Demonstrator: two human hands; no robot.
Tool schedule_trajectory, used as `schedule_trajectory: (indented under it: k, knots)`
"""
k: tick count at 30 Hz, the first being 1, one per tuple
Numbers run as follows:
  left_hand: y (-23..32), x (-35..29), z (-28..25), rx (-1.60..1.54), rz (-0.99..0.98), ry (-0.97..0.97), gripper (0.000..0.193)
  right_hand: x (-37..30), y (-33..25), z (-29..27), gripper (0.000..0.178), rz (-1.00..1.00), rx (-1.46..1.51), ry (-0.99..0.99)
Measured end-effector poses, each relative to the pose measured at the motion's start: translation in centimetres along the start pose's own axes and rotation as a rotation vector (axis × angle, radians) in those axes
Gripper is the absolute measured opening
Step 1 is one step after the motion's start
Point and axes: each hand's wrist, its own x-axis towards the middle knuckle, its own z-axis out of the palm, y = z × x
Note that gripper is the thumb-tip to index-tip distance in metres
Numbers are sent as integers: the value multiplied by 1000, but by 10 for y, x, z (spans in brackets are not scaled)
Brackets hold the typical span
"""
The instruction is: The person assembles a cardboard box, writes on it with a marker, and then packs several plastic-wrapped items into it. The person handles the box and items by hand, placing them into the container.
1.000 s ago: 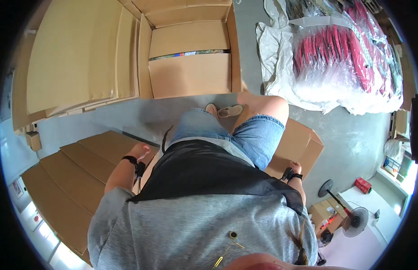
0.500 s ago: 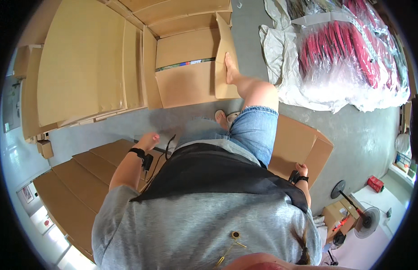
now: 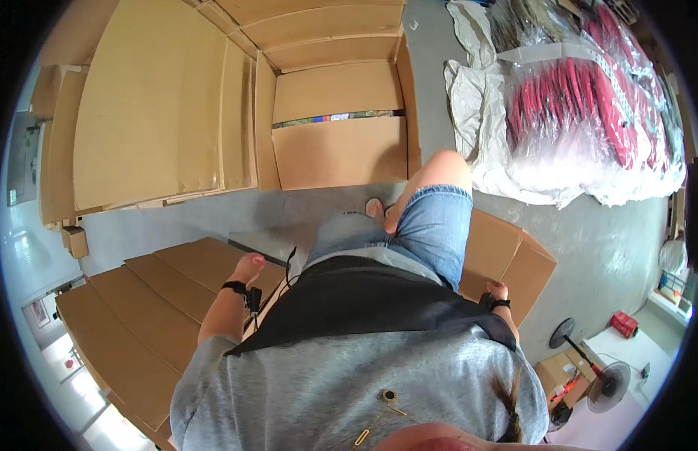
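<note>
My left hand (image 3: 249, 268), closed with nothing seen in it, hangs over the brown cardboard cartons (image 3: 149, 289) at the left. My right hand (image 3: 498, 290) is curled shut at my right side, in front of another brown carton (image 3: 490, 248); whether it touches that carton cannot be told. Ahead stands a large open carton (image 3: 341, 154). Its top flaps are not fully together, and a strip of colourful packaging (image 3: 337, 117) shows in the gap. The right flap (image 3: 410, 113) now stands nearly upright. My right knee (image 3: 446, 169) is bent close to this carton.
A tall carton (image 3: 149, 113) stands at the far left. Clear-wrapped red goods (image 3: 563, 105) lie on white sheeting (image 3: 476, 113) at the far right. A fan (image 3: 610, 387) and a red package (image 3: 624, 325) are at the lower right. Grey floor (image 3: 589, 233) runs between.
My right foot has come off the carton's right flap and gone down toward the floor. That flap has swung outward to the right. My view has shifted a little; both hands stay low.
</note>
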Motion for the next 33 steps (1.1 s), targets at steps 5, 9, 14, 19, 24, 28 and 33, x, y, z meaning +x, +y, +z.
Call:
schedule_trajectory:
  k: [5,9,14,19,24,28,33]
  knots:
    - [42,-24,11,56,-31,-124,19,3,12,-9,31,-54,-106,5]
    - [54,17,15,297,293,-14,19,0,15,-15,35,-98,83,-78]
    - [105,20,5,-397,207,166,22,16,-1,-15,36,-64,165,-82]
    - [86,9,10,-250,49,100,26,21,-28,9,36,-36,53,-122]
    - [39,2,27,-104,-128,-52,27,40,-51,14,37,-46,-28,-123]
    - [46,0,8,-327,-233,47,19,62,-75,24,38,-43,-87,-161]
    - [88,6,-13,-442,-2,115,28,123,-47,8,39,-32,62,-127]
